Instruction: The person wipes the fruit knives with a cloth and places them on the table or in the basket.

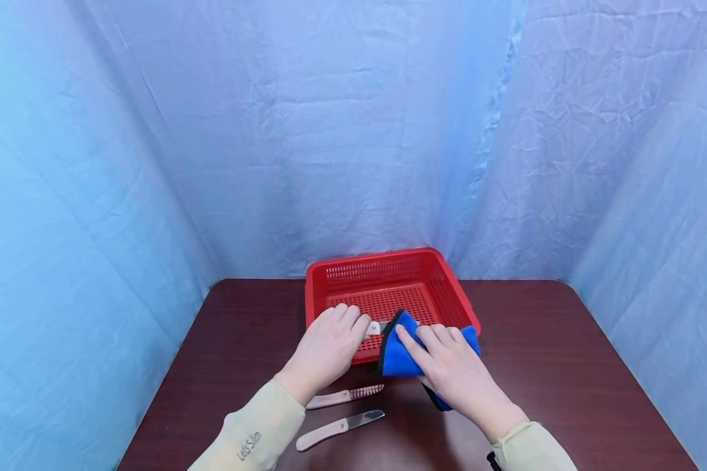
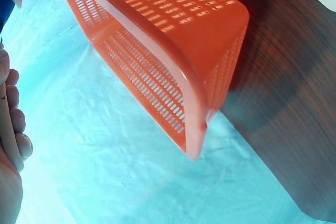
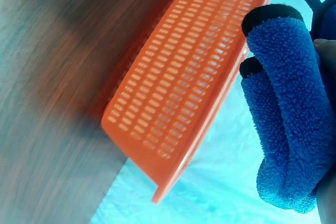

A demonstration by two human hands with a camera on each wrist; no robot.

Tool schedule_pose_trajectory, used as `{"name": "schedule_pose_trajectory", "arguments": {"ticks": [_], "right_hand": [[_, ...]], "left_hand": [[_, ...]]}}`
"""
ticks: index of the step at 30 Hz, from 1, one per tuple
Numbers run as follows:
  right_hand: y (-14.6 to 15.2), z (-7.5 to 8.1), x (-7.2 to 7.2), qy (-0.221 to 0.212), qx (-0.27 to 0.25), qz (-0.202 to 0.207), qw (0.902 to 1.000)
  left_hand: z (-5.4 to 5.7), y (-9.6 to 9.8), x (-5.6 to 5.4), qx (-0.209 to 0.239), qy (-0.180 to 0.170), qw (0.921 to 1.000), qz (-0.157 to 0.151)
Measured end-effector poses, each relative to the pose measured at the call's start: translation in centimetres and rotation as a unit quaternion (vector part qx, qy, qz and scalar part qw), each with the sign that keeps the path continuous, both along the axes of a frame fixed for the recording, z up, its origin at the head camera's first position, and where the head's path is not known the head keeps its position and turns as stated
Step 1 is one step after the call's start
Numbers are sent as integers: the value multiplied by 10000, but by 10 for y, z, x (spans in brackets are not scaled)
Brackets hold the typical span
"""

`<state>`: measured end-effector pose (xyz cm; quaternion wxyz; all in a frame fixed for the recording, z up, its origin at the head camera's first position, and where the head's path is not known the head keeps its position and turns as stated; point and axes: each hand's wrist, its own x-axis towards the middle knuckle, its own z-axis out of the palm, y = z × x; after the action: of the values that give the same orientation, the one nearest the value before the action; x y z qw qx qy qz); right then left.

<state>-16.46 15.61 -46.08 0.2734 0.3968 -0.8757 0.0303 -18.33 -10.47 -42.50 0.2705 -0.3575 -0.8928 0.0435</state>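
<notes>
My left hand (image 1: 332,340) grips the pale handle of a knife (image 1: 374,328), held over the near part of the red basket. In the left wrist view the fingers curl round that handle (image 2: 6,124). A short piece of blade shows beside the handle, and the rest is hidden by a blue cloth (image 1: 399,356) with black edging. My right hand (image 1: 453,366) holds this cloth folded about the blade, index finger laid along it. Close up in the right wrist view, the cloth (image 3: 294,108) is fluffy and doubled over.
The red perforated basket (image 1: 365,257) stands at the back middle of the dark wooden table (image 1: 247,333). In front of it lie a knife with a striped-looking blade (image 1: 362,392) and another pale-handled knife (image 1: 330,432). Blue curtains (image 1: 353,131) hang behind and at both sides.
</notes>
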Motion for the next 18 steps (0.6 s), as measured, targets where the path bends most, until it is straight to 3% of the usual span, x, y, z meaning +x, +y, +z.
{"name": "schedule_pose_trajectory", "arguments": {"ticks": [9,18], "right_hand": [[18,-3,-2,43,7,-116,9999],[25,0,-4,118,-29,-80,9999]], "left_hand": [[0,-4,-1,234,33,9997,-89],[-2,-7,-2,498,-180,9985,-142]]}}
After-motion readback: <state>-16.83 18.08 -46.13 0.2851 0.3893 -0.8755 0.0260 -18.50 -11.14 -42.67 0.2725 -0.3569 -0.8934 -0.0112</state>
